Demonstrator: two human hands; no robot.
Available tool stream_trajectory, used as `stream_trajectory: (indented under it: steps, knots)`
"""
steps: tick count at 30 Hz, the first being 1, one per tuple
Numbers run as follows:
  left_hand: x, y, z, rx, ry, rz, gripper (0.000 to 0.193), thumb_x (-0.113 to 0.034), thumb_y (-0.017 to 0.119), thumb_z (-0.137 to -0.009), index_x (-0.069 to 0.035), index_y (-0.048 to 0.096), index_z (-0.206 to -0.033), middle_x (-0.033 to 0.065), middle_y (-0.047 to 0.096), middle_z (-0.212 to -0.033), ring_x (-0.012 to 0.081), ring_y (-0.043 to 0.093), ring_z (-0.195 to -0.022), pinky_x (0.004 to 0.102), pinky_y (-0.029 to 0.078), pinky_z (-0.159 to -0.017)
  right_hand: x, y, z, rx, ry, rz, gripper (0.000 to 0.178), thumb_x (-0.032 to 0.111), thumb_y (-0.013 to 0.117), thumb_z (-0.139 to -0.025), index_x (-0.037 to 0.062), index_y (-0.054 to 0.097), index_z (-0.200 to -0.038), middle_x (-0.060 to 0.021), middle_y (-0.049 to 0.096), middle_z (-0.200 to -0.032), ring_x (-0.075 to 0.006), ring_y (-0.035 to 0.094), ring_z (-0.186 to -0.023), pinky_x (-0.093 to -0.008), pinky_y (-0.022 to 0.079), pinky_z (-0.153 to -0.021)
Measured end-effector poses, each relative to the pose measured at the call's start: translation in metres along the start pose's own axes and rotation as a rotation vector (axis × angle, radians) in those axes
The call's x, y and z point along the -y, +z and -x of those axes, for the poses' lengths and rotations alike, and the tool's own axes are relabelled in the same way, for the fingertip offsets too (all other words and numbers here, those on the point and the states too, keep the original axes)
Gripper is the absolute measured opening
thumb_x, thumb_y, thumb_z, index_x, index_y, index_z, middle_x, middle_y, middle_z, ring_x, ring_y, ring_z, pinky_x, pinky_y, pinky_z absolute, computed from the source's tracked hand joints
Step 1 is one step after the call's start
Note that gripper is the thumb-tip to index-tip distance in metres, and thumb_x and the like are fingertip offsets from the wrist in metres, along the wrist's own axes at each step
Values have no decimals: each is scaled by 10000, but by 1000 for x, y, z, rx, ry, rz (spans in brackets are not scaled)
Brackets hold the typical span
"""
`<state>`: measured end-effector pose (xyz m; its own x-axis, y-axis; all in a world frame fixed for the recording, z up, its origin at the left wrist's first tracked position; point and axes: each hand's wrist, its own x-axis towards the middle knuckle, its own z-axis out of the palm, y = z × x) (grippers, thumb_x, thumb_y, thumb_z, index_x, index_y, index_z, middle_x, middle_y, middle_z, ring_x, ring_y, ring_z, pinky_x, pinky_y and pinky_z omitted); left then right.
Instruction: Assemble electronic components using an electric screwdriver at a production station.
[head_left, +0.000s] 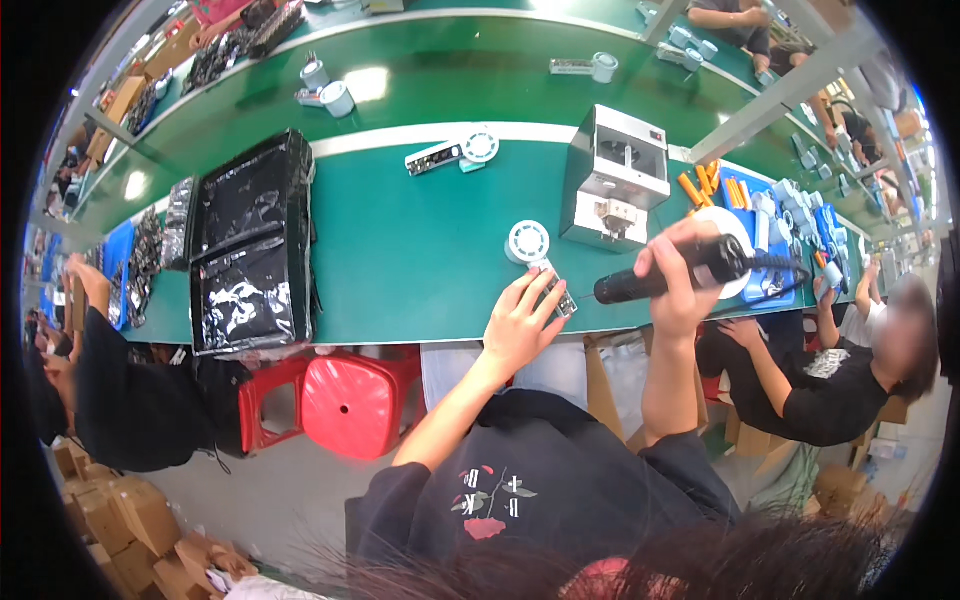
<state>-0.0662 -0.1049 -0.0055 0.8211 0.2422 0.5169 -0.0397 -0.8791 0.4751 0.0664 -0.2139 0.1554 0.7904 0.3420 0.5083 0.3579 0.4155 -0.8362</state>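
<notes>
On the green bench in front of me lies a small white and light-blue handheld fan [528, 242], its round head pointing away and its opened handle toward the front edge. My left hand [522, 322] grips that handle against the bench, fingers laid across it, so part of the handle is hidden. A black corded electric screwdriver [632, 287] is in my right hand [678, 280], fingers wrapped round its body. The thin bit points left at the handle's near end, a small gap apart as far as I can see.
A silver boxy machine with a clear window [620, 170] stands behind the screwdriver. Another fan [480, 148] lies farther back. Black plastic-lined trays [250, 240] sit at left. Blue bins [770, 240] hold fan parts at right, near a seated person [820, 370]. A red stool [350, 405] is at lower left.
</notes>
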Motion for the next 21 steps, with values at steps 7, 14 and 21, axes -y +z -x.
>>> stream_trajectory:
  steps: [7,14,21]
  knots:
    - [4,-1,3,8,-10,-13,524,-284,765,-790,-96,637,-1262,101,571,-1340,289,501,-1283,406,447,-1042,2,19,30,91,77,56,220,-79,681,-826,3,523,-955,-107,584,-854,-139,619,-605,-261,507,-559]
    - [3,-2,3,24,-13,-6,525,-288,763,-795,-100,634,-1268,100,564,-1346,288,498,-1283,404,451,-1036,-4,22,37,124,67,102,220,-68,689,-839,2,524,-965,-102,577,-849,-133,626,-639,-260,522,-586]
    - [3,-3,2,38,-10,-14,531,-289,758,-802,-101,627,-1281,99,562,-1349,289,489,-1281,405,453,-1030,-11,21,47,121,79,80,222,-55,694,-769,4,529,-906,-106,582,-767,-126,562,-658,-252,485,-592]
